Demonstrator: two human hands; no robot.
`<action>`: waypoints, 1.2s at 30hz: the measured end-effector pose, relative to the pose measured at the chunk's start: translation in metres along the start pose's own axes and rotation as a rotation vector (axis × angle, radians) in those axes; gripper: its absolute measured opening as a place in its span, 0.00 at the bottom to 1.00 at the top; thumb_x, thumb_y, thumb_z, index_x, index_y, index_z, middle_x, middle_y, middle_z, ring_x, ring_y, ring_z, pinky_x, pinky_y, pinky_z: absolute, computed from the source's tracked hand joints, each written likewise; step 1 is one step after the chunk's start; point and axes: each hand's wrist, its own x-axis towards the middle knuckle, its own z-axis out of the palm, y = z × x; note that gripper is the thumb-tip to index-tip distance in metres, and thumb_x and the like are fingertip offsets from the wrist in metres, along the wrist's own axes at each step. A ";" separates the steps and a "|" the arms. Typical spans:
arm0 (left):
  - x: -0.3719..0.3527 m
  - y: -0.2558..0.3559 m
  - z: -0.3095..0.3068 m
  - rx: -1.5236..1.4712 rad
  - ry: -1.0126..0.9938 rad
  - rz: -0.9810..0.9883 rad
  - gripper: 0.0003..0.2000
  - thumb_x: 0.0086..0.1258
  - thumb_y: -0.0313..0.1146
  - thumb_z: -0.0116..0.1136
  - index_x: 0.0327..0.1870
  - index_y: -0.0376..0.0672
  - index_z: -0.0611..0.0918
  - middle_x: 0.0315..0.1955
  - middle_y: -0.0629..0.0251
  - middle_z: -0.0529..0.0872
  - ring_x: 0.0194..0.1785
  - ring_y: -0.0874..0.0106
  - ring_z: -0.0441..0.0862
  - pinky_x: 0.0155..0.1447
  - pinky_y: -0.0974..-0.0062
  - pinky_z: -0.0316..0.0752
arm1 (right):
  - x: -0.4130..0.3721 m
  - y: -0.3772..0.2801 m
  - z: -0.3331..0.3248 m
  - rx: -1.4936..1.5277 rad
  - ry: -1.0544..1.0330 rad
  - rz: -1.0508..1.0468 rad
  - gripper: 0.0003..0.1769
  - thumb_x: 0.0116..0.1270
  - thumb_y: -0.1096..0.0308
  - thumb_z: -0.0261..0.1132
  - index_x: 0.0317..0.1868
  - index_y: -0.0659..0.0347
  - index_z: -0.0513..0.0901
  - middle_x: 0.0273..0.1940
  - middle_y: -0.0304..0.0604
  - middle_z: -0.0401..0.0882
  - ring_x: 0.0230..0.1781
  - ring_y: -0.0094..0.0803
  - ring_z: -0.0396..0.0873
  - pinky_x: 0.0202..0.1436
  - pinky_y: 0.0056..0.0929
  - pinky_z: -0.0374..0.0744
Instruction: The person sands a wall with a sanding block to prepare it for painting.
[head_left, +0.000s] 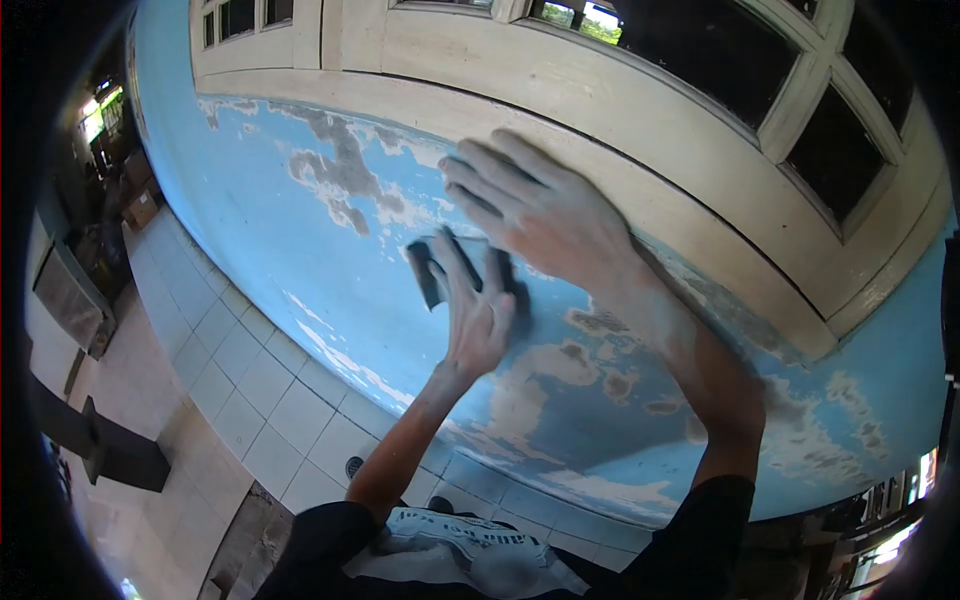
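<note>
Left hand [478, 315] lay flat, fingers spread, pressing dark sanding pad [424, 272] onto blue wall [300, 230]. Right hand [545, 215] was open at the pad's far-right side. Pad judged light and flexible; hold by palm pressure at centre.

Sky-blue wall [300, 230] with grey-brown peeled patches, cream window frame [600, 90], black block [425, 272].

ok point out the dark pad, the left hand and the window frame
dark pad [424, 272], head view, bare left end clear of the fingers
left hand [478, 318], head view, back of the hand
window frame [540, 75], head view, cream lower rail
</note>
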 end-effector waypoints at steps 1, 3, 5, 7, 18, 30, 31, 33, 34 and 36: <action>-0.016 -0.006 0.009 0.061 -0.060 0.043 0.30 0.75 0.53 0.28 0.74 0.48 0.51 0.66 0.22 0.31 0.70 0.30 0.29 0.66 0.32 0.31 | 0.000 0.002 0.003 0.002 0.010 0.041 0.21 0.65 0.59 0.57 0.58 0.48 0.76 0.63 0.31 0.70 0.67 0.28 0.60 0.76 0.34 0.50; -0.052 -0.001 0.027 0.060 -0.130 0.056 0.27 0.75 0.54 0.29 0.74 0.64 0.51 0.66 0.23 0.29 0.70 0.30 0.30 0.65 0.30 0.30 | -0.009 0.009 -0.002 0.083 0.017 0.093 0.21 0.65 0.59 0.57 0.59 0.47 0.75 0.63 0.31 0.69 0.68 0.27 0.60 0.76 0.34 0.50; -0.055 -0.011 0.026 0.161 -0.143 0.079 0.28 0.75 0.53 0.27 0.74 0.57 0.50 0.67 0.24 0.29 0.71 0.31 0.29 0.67 0.34 0.30 | -0.018 0.018 -0.012 0.076 -0.050 0.106 0.24 0.65 0.59 0.56 0.63 0.43 0.71 0.65 0.30 0.66 0.69 0.27 0.58 0.76 0.34 0.50; -0.032 -0.012 0.011 0.207 -0.115 0.119 0.30 0.75 0.53 0.23 0.75 0.48 0.49 0.67 0.27 0.28 0.71 0.32 0.30 0.68 0.36 0.31 | -0.031 0.021 -0.016 0.094 -0.076 0.108 0.24 0.66 0.58 0.55 0.64 0.42 0.70 0.66 0.29 0.65 0.70 0.27 0.57 0.77 0.34 0.49; -0.026 -0.021 0.002 -0.104 -0.346 0.092 0.30 0.75 0.48 0.21 0.66 0.37 0.67 0.59 0.39 0.68 0.68 0.44 0.55 0.71 0.49 0.41 | -0.070 0.016 -0.024 0.131 -0.142 0.133 0.27 0.66 0.50 0.54 0.66 0.40 0.67 0.68 0.25 0.62 0.72 0.24 0.53 0.79 0.36 0.45; -0.015 -0.014 0.012 0.221 0.149 0.094 0.37 0.65 0.34 0.54 0.72 0.32 0.51 0.69 0.39 0.46 0.74 0.43 0.40 0.73 0.50 0.38 | -0.080 0.006 -0.026 -0.008 -0.071 0.248 0.26 0.66 0.48 0.53 0.64 0.41 0.70 0.67 0.26 0.64 0.72 0.25 0.53 0.78 0.37 0.45; 0.000 -0.007 0.013 0.244 0.158 0.062 0.39 0.65 0.38 0.53 0.72 0.31 0.48 0.70 0.37 0.42 0.74 0.43 0.37 0.73 0.49 0.36 | -0.081 0.005 -0.026 0.025 -0.095 0.241 0.26 0.66 0.48 0.52 0.64 0.41 0.70 0.67 0.26 0.63 0.72 0.25 0.53 0.78 0.37 0.45; 0.006 0.001 0.024 0.289 0.153 0.029 0.43 0.64 0.45 0.48 0.71 0.28 0.42 0.70 0.32 0.37 0.74 0.40 0.33 0.73 0.48 0.32 | -0.083 0.003 -0.026 0.056 -0.127 0.236 0.27 0.66 0.47 0.52 0.65 0.41 0.69 0.68 0.27 0.63 0.72 0.26 0.52 0.78 0.37 0.45; -0.004 0.005 0.032 0.284 0.150 0.030 0.43 0.64 0.45 0.48 0.71 0.28 0.42 0.70 0.32 0.37 0.74 0.40 0.33 0.73 0.48 0.32 | -0.083 0.002 -0.023 0.039 -0.117 0.226 0.27 0.66 0.47 0.52 0.65 0.41 0.69 0.68 0.27 0.63 0.73 0.26 0.52 0.79 0.37 0.45; -0.031 0.013 0.046 0.302 0.039 0.154 0.44 0.62 0.43 0.49 0.70 0.25 0.41 0.70 0.30 0.37 0.74 0.40 0.33 0.73 0.50 0.32 | -0.082 0.004 -0.023 0.012 -0.105 0.211 0.28 0.66 0.46 0.52 0.65 0.41 0.69 0.68 0.27 0.63 0.73 0.27 0.52 0.79 0.38 0.45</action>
